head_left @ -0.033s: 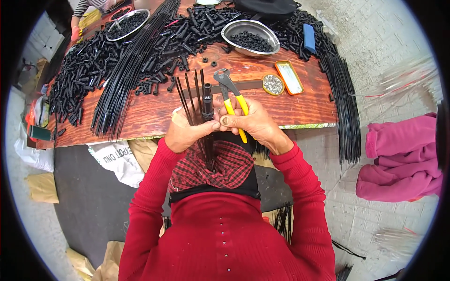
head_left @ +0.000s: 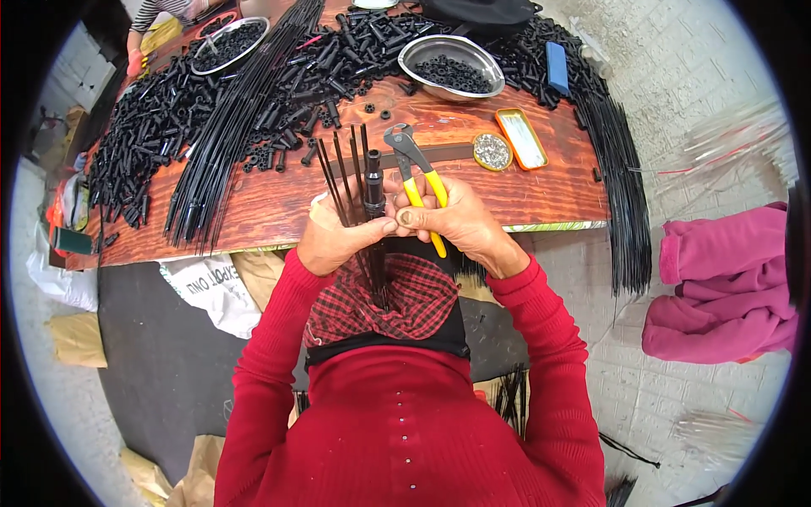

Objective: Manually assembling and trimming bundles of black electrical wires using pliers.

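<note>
White bag: slumped at the far left edge of the frame, the bag (head_left: 61, 277) lies under a dark green box (head_left: 73, 242).
Co-worker's hand: at the upper left, the hand (head_left: 135, 61) ends a striped sleeve beside the table.
Black fittings: a broad heap of short tubular fittings (head_left: 127, 173) covers the left part of the reddish wooden table (head_left: 557, 193).
Rod bundle: long thin black rods (head_left: 218, 144) slant across that heap, left of the frame's middle.
Left hand: at centre, the left hand (head_left: 334, 238) is closed around several upright black rods (head_left: 341, 173) and a stepped black tube (head_left: 373, 188); their lower ends reach the red checked cloth (head_left: 418, 291) on the lap.
Thumbs: together between the hands; whatever they may pinch there is too small to make out.
Pincers: just right of the tube, the yellow-handled pincers (head_left: 408, 152) point up and slightly left.
Right hand: the right hand (head_left: 463, 221) is wrapped round the handles, right of centre.
Steel bowl: at top centre, the bowl (head_left: 478, 57) holds small black rings.
Tins: a round tin (head_left: 492, 169) of silvery bits sits beside an open orange tin (head_left: 504, 132).
Blue block: upper right, the block (head_left: 557, 68) rests against fittings.
Hanging rods: another black bunch (head_left: 621, 203) droops over the table's right end.
Pink garment: far right, the garment (head_left: 722, 291) lies crumpled.
</note>
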Tool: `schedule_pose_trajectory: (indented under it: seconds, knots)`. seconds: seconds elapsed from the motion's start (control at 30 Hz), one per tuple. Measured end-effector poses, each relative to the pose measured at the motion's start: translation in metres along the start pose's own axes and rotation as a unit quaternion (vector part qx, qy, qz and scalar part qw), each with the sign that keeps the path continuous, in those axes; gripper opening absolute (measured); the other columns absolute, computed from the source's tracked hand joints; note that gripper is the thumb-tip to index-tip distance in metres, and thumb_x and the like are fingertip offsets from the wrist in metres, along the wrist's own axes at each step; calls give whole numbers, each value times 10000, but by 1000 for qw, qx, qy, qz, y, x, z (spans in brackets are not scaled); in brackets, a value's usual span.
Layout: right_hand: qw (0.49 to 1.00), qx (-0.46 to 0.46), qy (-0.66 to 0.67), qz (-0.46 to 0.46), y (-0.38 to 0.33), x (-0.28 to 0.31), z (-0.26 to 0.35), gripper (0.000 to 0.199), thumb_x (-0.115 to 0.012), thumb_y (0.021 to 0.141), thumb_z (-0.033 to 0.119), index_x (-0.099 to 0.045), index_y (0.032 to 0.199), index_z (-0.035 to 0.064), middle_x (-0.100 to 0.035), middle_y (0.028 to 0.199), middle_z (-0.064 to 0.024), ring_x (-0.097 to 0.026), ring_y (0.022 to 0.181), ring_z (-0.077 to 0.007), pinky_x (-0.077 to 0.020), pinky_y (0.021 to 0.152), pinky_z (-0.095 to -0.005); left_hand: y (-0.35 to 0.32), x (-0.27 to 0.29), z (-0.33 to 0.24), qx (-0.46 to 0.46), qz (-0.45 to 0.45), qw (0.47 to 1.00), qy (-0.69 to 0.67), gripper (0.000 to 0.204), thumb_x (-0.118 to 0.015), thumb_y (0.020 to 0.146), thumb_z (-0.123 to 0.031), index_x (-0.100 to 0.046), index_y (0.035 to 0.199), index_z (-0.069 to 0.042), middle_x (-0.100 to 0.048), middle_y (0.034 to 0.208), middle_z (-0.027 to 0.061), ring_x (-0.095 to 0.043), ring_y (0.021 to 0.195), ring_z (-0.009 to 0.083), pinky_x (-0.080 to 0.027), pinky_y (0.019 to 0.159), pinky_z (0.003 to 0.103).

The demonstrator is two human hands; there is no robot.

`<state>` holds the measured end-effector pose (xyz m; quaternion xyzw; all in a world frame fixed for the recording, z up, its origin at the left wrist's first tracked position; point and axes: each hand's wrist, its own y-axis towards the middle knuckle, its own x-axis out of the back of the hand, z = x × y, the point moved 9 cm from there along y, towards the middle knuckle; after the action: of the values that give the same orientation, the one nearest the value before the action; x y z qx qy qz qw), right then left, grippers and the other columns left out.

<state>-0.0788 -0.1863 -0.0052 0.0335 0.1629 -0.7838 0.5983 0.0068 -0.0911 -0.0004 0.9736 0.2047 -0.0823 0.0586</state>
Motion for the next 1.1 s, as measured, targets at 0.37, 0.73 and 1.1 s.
schedule_pose_trajectory:
  seconds: [0.37,0.73,1.1]
  knots:
    - [998,12,-55,-19,1,-1,5,333,-660,877,86,-569,1178,-24,-632,878,-25,-561,668,-55,-469,581,-192,6,-5,1,3,-1,999,50,434,-720,764,-69,-552,1159,-1,-638,914,10,-595,853,86,-484,804,252]
    - [978,73,-147,-127,-15,6,6,135,-712,829,95,-693,933,12,-630,767,-15,-552,641,-68,-452,570,-219,7,16,13,-19,-31,999,-15,453,-734,804,-92,-503,1183,3,-622,860,30,-605,793,122,-487,749,264]
    - [836,364,-378,-163,-35,-18,43,158,-741,750,25,-656,879,-6,-611,790,-93,-616,673,-197,-475,590,-303,6,7,2,-35,-1,999,-32,363,-717,824,-52,-545,1140,-6,-641,953,45,-604,874,116,-497,788,270]
